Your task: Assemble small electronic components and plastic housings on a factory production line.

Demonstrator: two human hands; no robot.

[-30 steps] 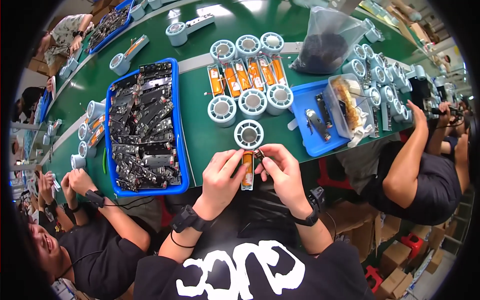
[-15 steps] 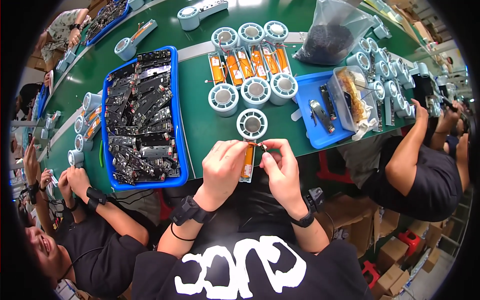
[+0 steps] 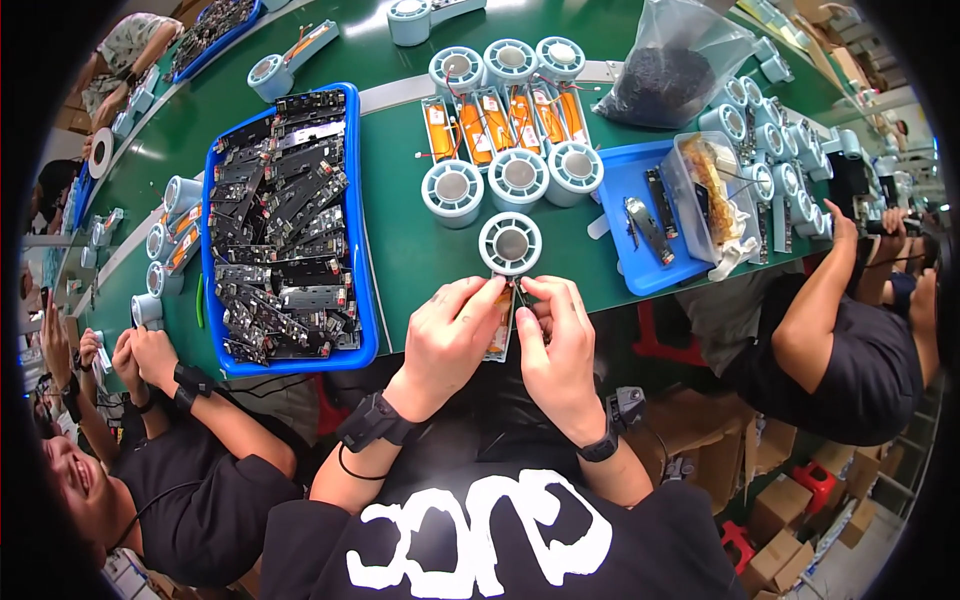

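A light-blue handheld fan [image 3: 509, 244] with a round spoked head lies at the table's front edge. Its open handle, holding an orange battery [image 3: 497, 345], points toward me and juts past the edge. My left hand [image 3: 447, 325] is closed at the top of this handle, thumb and fingertips pinched by the head. Opposite it, my right hand [image 3: 560, 350] is closed too, its fingertips at the handle's right side. A small dark part shows between the right fingers, mostly hidden, and I cannot tell its kind.
A blue tray [image 3: 368, 300] of black circuit-board strips stands left. Behind the fan sit several open fans [image 3: 518, 175] with orange batteries. To the right are a shallow blue tray [image 3: 640, 283], a clear tub [image 3: 690, 190] and a bag of dark bits [image 3: 665, 80]. Co-workers sit at both sides.
My right hand has brought its small dark part down and in against the fan's handle. Its fingertips now lie closer to my left ones.
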